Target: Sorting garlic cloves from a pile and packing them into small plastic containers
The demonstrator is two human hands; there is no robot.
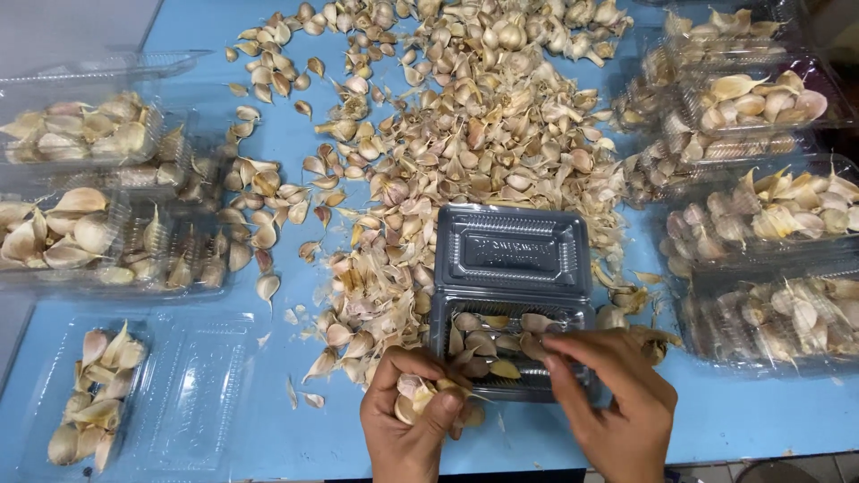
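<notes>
Currently, step: you are filling the open clamshell tray (512,309), lower centre, with garlic cloves.
Left hand (413,420): fingers are curling tight around a handful of cloves (413,395).
Right hand (617,402): fingertips are pinching together at the tray's front edge.
Next move, likely: calling for dropping cloves inside, drawing from the loose pile (465,134) above.

Blue table (752,420) bears garlic cloves (465,134) and clear boxes (761,215).

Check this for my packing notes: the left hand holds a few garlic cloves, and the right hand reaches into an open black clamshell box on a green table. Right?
Nearly. The head view shows the table is blue, not green. The left hand does hold garlic cloves, and the right hand reaches into the open black clamshell box.
</notes>
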